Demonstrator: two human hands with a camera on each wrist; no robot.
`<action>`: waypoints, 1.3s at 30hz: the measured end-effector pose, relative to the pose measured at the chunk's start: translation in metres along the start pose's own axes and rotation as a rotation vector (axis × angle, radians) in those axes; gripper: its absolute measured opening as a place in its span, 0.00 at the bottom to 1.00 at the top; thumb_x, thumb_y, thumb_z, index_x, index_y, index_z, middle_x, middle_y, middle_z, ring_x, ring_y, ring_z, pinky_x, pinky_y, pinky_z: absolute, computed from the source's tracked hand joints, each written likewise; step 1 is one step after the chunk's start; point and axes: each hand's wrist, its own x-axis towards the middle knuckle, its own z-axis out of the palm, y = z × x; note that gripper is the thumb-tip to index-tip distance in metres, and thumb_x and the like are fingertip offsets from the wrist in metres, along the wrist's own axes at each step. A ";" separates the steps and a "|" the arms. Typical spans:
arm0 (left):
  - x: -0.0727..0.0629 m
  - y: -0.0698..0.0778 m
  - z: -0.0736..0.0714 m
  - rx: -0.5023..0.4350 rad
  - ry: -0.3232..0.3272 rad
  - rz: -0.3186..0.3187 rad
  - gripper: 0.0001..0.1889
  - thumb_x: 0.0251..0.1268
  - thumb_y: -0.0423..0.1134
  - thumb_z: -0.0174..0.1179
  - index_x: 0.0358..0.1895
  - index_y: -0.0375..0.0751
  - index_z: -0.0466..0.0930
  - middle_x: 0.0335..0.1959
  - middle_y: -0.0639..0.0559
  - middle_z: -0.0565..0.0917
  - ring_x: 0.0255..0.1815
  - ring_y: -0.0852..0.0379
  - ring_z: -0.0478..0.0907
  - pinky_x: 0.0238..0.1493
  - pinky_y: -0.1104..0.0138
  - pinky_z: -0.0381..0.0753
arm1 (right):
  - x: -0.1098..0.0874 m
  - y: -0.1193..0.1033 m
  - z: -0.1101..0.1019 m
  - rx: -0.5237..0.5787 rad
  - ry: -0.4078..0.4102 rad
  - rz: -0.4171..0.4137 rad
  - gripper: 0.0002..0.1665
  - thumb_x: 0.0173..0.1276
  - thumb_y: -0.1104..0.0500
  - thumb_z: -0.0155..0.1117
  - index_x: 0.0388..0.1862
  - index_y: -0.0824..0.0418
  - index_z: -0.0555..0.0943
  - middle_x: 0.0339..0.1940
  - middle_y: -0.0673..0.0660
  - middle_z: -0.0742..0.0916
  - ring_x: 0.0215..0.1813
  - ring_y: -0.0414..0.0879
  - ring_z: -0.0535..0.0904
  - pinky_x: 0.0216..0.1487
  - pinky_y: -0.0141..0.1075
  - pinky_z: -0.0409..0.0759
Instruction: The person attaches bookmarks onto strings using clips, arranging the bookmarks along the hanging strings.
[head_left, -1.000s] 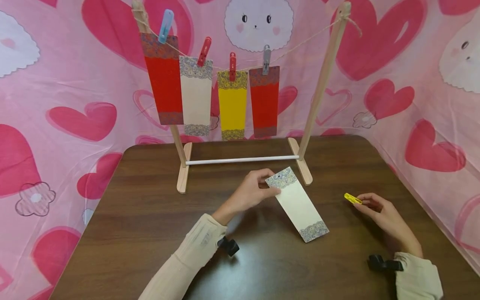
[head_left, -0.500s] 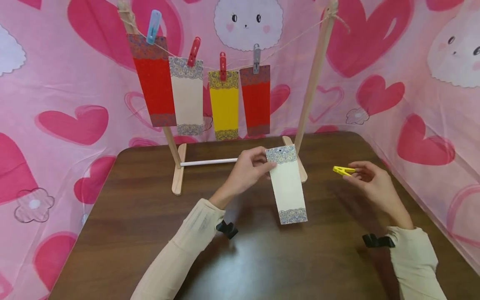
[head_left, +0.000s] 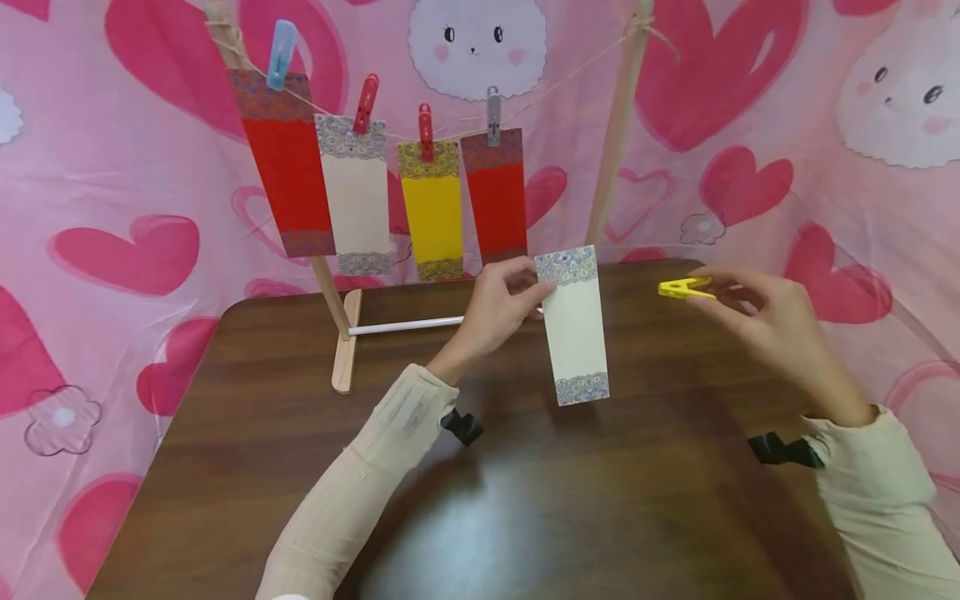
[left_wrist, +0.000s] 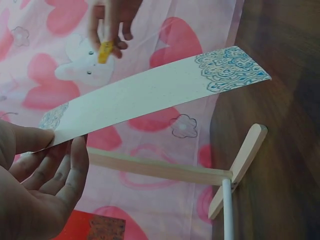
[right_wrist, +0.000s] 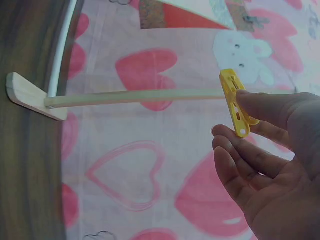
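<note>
A white card (head_left: 576, 333) with blue patterned bands at both ends hangs from my left hand (head_left: 497, 304), which pinches its upper left edge between thumb and fingers. The left wrist view shows the thumb on the card's face near one patterned end. To the right, my right hand (head_left: 780, 325) pinches a yellow clothespin (head_left: 681, 288) by its handle end, apart from the card. In the right wrist view, the thumb lies on the clothespin (right_wrist: 234, 102). Behind, a string between two wooden posts bears a red card (head_left: 288, 179), a white card, a yellow card (head_left: 437, 218) and another red card.
Blue, red and grey clothespins (head_left: 493, 117) fix the hanging cards. The right post (head_left: 618, 125) rises behind my held card. A white rod (head_left: 405, 325) joins the stand's feet on the brown table (head_left: 247, 417). Pink heart-printed cloth surrounds the table.
Both hands have risen toward the string, with the card and clothespin in them. The card has swung from slanted to nearly upright. The head view has shifted slightly right.
</note>
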 end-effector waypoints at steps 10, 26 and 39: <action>0.016 0.015 -0.002 0.047 0.034 0.039 0.08 0.66 0.33 0.65 0.44 0.32 0.83 0.35 0.44 0.85 0.33 0.53 0.84 0.35 0.59 0.87 | 0.026 -0.032 -0.016 -0.087 0.013 -0.138 0.28 0.57 0.67 0.77 0.58 0.57 0.82 0.44 0.54 0.87 0.38 0.27 0.78 0.41 0.14 0.73; 0.061 0.045 -0.001 0.018 0.161 0.104 0.06 0.69 0.32 0.62 0.36 0.31 0.81 0.31 0.40 0.87 0.27 0.43 0.86 0.32 0.63 0.86 | 0.089 -0.077 -0.028 -0.213 0.034 -0.425 0.19 0.59 0.69 0.74 0.50 0.67 0.84 0.38 0.59 0.88 0.38 0.18 0.70 0.42 0.16 0.68; 0.093 0.068 -0.006 0.052 0.266 0.072 0.06 0.70 0.34 0.61 0.39 0.33 0.82 0.34 0.44 0.88 0.27 0.52 0.84 0.34 0.65 0.86 | 0.156 -0.120 -0.040 -0.323 0.076 -0.424 0.14 0.69 0.66 0.66 0.52 0.67 0.84 0.40 0.64 0.87 0.39 0.34 0.71 0.42 0.22 0.63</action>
